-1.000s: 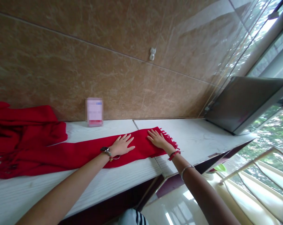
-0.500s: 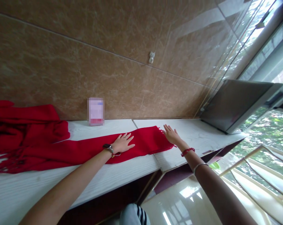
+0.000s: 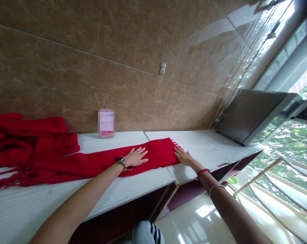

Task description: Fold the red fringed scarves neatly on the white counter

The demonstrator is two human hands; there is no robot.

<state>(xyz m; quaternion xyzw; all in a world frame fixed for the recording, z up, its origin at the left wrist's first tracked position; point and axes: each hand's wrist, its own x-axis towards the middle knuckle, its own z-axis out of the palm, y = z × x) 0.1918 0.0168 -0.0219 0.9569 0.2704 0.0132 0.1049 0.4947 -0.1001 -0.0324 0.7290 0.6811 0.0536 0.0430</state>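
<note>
A red fringed scarf [image 3: 158, 150] lies along the white countertop, its right part spread flat and its left part heaped in loose folds. My left hand [image 3: 136, 157] rests palm down on the flat stretch, fingers spread; a watch and a bracelet circle that wrist. At the fringed right end, my right hand [image 3: 185, 157] lies with straight fingers over the scarf's edge, covering some of the tassels. A red bracelet and a silver bangle are on the right arm. Neither hand grips the cloth.
Behind the scarf, a pale pink blurred-out box [image 3: 106, 123] stands against the brown tiled wall [image 3: 67, 84]. A grey appliance [image 3: 247, 115] stands at the right end of the countertop [image 3: 201, 140], near a window. A small white cat figure [image 3: 163, 67] sticks to the wall.
My right hand lifted off the scarf, moved right past the fringe, and came back down on its end. My left hand stayed flat in place. The view shifted slightly.
</note>
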